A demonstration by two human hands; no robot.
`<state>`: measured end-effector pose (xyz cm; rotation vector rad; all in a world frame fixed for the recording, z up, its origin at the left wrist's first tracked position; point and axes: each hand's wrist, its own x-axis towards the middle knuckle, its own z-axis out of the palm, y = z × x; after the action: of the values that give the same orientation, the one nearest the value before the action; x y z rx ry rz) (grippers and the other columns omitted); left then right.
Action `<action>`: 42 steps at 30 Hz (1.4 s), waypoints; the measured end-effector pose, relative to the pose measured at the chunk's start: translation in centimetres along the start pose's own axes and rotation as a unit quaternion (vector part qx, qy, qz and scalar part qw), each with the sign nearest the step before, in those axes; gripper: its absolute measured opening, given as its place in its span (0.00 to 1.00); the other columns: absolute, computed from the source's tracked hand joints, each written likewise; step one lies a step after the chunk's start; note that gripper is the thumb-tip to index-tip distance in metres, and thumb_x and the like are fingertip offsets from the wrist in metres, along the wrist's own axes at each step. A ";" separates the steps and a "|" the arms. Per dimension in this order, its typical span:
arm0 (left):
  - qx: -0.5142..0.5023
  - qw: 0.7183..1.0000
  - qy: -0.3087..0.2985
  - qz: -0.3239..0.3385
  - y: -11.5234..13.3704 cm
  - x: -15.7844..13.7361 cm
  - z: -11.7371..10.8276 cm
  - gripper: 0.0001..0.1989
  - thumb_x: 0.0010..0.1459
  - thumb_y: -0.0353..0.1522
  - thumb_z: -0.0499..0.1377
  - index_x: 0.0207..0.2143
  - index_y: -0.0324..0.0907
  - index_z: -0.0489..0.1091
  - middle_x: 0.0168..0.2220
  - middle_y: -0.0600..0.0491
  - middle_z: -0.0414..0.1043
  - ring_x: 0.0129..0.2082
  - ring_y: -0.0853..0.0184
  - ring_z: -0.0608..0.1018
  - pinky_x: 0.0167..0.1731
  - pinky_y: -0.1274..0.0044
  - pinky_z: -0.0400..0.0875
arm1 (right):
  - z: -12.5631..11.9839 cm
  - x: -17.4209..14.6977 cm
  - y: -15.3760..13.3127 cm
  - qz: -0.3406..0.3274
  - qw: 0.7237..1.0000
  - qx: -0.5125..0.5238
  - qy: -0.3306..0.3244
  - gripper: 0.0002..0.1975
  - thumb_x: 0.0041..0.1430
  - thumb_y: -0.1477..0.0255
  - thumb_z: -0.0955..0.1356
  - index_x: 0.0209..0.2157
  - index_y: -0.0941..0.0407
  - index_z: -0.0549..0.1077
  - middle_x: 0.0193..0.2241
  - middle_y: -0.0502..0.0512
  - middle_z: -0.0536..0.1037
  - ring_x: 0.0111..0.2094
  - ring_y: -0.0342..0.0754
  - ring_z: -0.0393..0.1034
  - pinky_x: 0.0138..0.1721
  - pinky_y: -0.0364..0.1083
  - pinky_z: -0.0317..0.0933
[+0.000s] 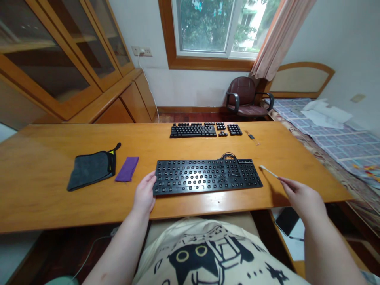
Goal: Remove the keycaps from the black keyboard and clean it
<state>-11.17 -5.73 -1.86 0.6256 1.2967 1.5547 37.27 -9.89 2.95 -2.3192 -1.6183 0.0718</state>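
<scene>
A black keyboard base point(184, 176), its keycaps off and its switch posts bare, lies in front of me with its cable bunched behind it. My left hand point(145, 193) grips its left end, thumb on top. Beyond the right end, my right hand point(299, 194) pinches a thin white stick point(269, 171) with a slightly wider tip; whether it is a swab or a small brush I cannot tell. That tip hovers near the base's right edge, apart from it. Farther back, the black keycaps point(192, 130) are laid out in keyboard order.
A dark grey cloth point(92, 170) and a folded purple cloth point(127, 169) lie on the left of the wooden table point(219, 213). A small keycap puller point(251, 137) rests at back right. Below the right front edge, a phone point(287, 221) sits in an opened drawer.
</scene>
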 end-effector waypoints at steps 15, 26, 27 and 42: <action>-0.007 1.000 0.020 0.008 -0.1 0.2 -0.1 0.21 0.43 0.38 0.66 0.41 0.39 0.72 0.38 0.47 0.77 0.42 0.58 0.76 0.45 0.66 0.69 | 3.4 2.0 -1.0 0.076 0.986 0.142 0.048 0.25 0.52 0.56 0.63 0.42 0.60 0.76 0.28 0.61 0.78 0.29 0.55 0.72 0.27 0.47 0.61; 0.049 0.997 -0.026 0.060 -1.5 0.7 -0.8 0.23 0.49 0.36 0.63 0.49 0.41 0.68 0.51 0.46 0.70 0.56 0.60 0.66 0.58 0.67 0.54 | 7.0 4.9 -1.9 0.068 0.994 0.042 0.072 0.23 0.55 0.59 0.59 0.37 0.62 0.77 0.33 0.66 0.77 0.33 0.56 0.70 0.30 0.48 0.59; 0.055 0.996 -0.023 0.062 -1.5 0.7 -0.8 0.23 0.49 0.36 0.63 0.49 0.41 0.68 0.52 0.46 0.69 0.56 0.59 0.66 0.58 0.66 0.54 | 7.0 4.9 -1.8 0.066 0.995 0.029 0.066 0.23 0.55 0.60 0.59 0.36 0.62 0.77 0.32 0.66 0.77 0.32 0.56 0.70 0.30 0.49 0.59; 0.135 0.988 -0.009 0.080 -0.9 0.6 -0.1 0.22 0.52 0.35 0.58 0.51 0.40 0.66 0.53 0.46 0.68 0.54 0.60 0.69 0.56 0.68 0.60 | 9.5 1.9 -5.9 -0.023 0.925 0.380 0.012 0.27 0.52 0.56 0.66 0.50 0.57 0.68 0.47 0.62 0.73 0.48 0.56 0.67 0.51 0.56 0.59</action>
<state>-11.14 -5.27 -2.80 0.9321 1.4862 1.5083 30.57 -4.22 -4.14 -1.6677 -1.3040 0.5537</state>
